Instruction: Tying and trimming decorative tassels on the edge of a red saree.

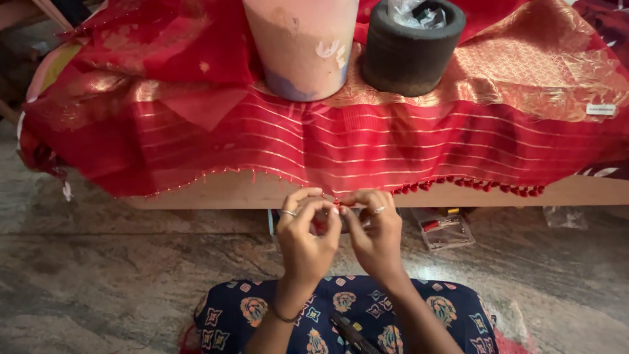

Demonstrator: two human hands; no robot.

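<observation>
Both hands meet at the lower middle of the frame, raised to the hem of a red sari [367, 147]. The left hand [304, 239] has thumb and forefinger pinched together on the fabric edge, a ring on one finger and a thin bangle at the wrist. The right hand [375, 233], also ringed, is closed in the same pinching way just beside it, the fingertips of both nearly touching at a small red tassel [337, 202] on the hem. Below them, at the bottom edge, lies a lap in dark blue floral cloth [341, 314]. Behind the right hand, on the stone floor [98, 282], sits a small clear plastic box [444, 229]. The sari hangs over the front of a wooden surface [249, 194], gold stripes running across it; a row of red tassels [485, 186] lines the hem to the right. Farther up, a pale pink bucket [301, 46] and a dark round stone mortar [411, 49] stand on the cloth at the top centre.
</observation>
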